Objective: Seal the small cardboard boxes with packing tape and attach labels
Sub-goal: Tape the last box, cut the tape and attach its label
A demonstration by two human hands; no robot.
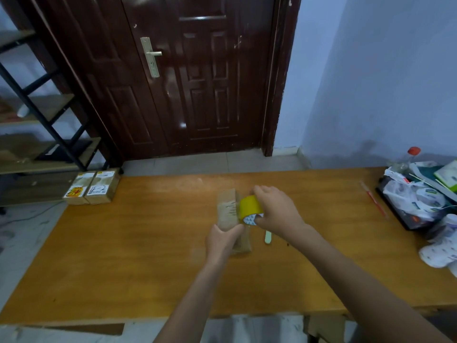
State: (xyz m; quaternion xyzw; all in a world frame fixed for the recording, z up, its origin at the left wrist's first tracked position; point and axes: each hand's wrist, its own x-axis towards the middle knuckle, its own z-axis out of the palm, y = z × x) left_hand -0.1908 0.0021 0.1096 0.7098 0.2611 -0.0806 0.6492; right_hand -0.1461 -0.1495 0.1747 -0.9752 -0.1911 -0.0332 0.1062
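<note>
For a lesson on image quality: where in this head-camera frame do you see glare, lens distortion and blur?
In the head view, glare streaks the glossy door; the wide lens bows the table edge and tilts the shelf; the frame is soft overall, so the wrinkled tape on the box under the tape roll and the labels on the two boxes at the far-left corner cannot be read.

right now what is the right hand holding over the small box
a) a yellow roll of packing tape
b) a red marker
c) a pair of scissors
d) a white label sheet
a: the right hand grips a yellow tape roll against the small cardboard box, which the left hand holds steady on the table.
</note>
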